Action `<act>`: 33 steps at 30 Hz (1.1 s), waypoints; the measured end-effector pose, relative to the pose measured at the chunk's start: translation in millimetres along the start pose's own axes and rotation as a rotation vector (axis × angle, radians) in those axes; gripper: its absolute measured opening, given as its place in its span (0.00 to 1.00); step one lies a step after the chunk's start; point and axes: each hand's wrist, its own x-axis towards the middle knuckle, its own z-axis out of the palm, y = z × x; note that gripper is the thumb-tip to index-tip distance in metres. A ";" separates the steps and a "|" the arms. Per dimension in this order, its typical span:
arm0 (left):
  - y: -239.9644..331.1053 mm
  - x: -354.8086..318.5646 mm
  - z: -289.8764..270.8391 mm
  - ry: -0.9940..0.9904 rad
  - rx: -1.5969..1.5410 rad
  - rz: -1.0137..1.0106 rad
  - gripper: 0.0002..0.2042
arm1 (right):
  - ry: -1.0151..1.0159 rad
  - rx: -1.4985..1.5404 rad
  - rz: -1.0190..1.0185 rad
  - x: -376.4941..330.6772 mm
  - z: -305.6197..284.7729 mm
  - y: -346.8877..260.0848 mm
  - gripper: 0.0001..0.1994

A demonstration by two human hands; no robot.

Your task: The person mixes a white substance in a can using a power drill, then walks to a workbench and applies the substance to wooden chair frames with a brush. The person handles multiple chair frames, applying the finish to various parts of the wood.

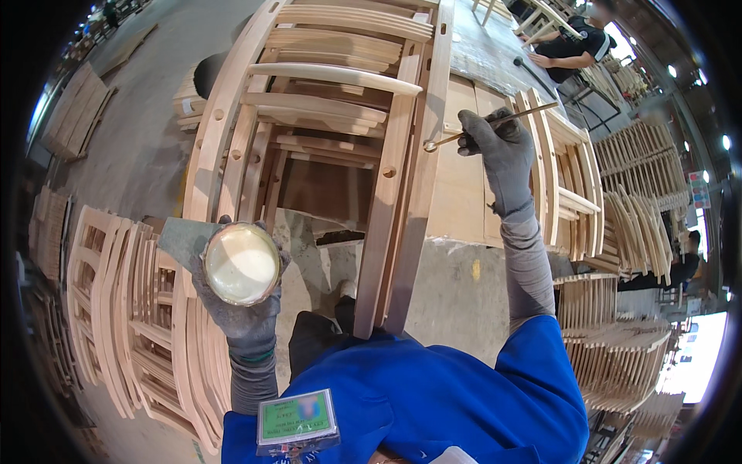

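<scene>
Centre: chair-back frames (413, 224), pale bare wood, piled several deep. Long, smooth, square-edged posts with round holes; the slats (332, 75) between them bowed, edges rounded.

Left hand (229, 315), grey knit glove, at the near left end of the frames: fingers curled partway around a round pot (207, 280), mouth upward. Contents a creamy, glossy paste (243, 267). The pot hides most of the palm. A flat grey-green piece (184, 241) juts out beside this hand; cannot tell whether it is gripped.

Right hand (502, 151), same glove, just right of the frames: fingers closed on a thin brown stick (448, 141), its tip at a hole in the frames' outer right post. Contact unclear.

Around: left of the frames, a row of upright curved slatted frames (147, 317), tightly packed; right, a second slatted stack (568, 174), close beyond the right hand. Between that stack and the frames, a flat tan board (460, 174). Beyond their far right end, a worktable (483, 46) with a co-worker (576, 54) in dark clothing. The wearer's blue shirt (433, 394) crowds the frames' near end. Grey concrete floor (456, 274) below.
</scene>
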 end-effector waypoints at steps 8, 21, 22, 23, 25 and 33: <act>20.4 22.6 -3.7 0.059 -0.106 -0.119 0.32 | 0.138 -0.005 0.038 -5.5 7.6 9.3 0.07; 64.0 36.2 -27.4 0.014 0.306 0.006 0.27 | 0.058 -0.291 -0.108 -18.9 23.3 -2.8 0.05; 68.4 38.1 -26.4 0.041 0.279 -0.024 0.29 | 0.047 -0.220 -0.166 -17.3 23.4 -2.1 0.06; 71.5 39.2 -27.2 0.046 0.221 -0.070 0.30 | 0.066 -0.316 -0.163 -17.2 21.2 -3.0 0.07; 79.8 42.0 -28.3 0.037 0.077 -0.159 0.31 | 0.095 -0.491 -0.166 -14.3 21.3 -5.2 0.08; 87.6 43.3 -13.6 -0.005 0.056 -0.208 0.28 | 0.213 -0.511 -0.163 -14.1 35.6 -1.4 0.10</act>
